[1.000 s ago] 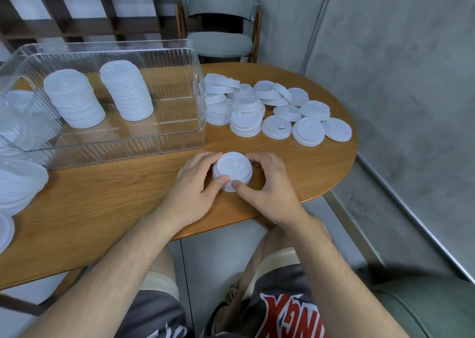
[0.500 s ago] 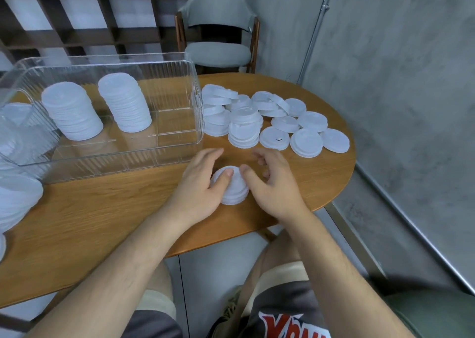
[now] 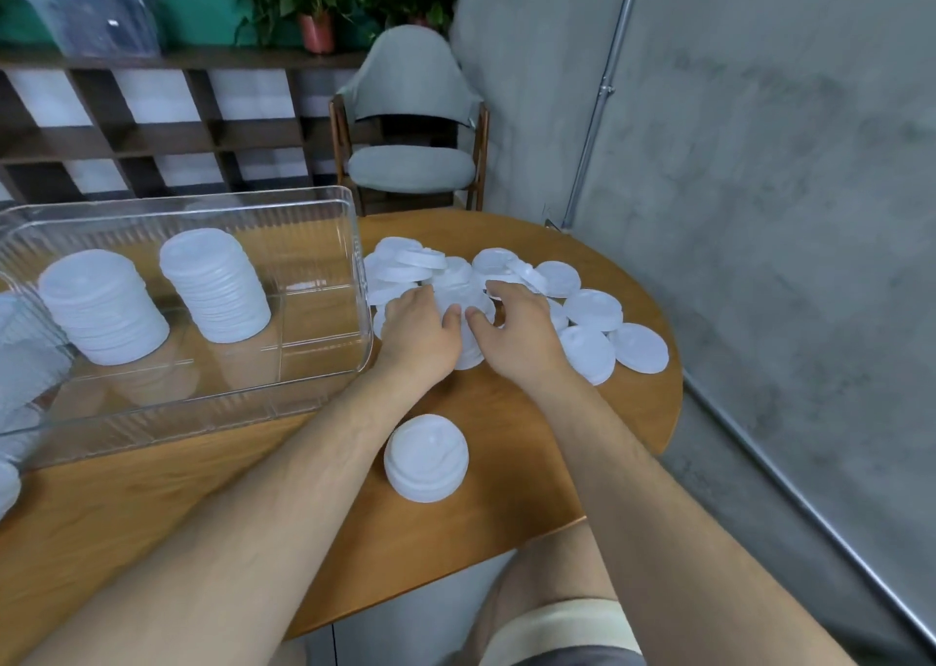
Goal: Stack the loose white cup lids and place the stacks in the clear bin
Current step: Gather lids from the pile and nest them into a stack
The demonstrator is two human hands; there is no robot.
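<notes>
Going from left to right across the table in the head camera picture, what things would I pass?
left lid stack → right lid stack → right wall of the clear bin → left hand → right hand → rightmost loose lid

Even, soft indoor light; faint shadows; wide-angle bending at edges; slight motion blur.
</notes>
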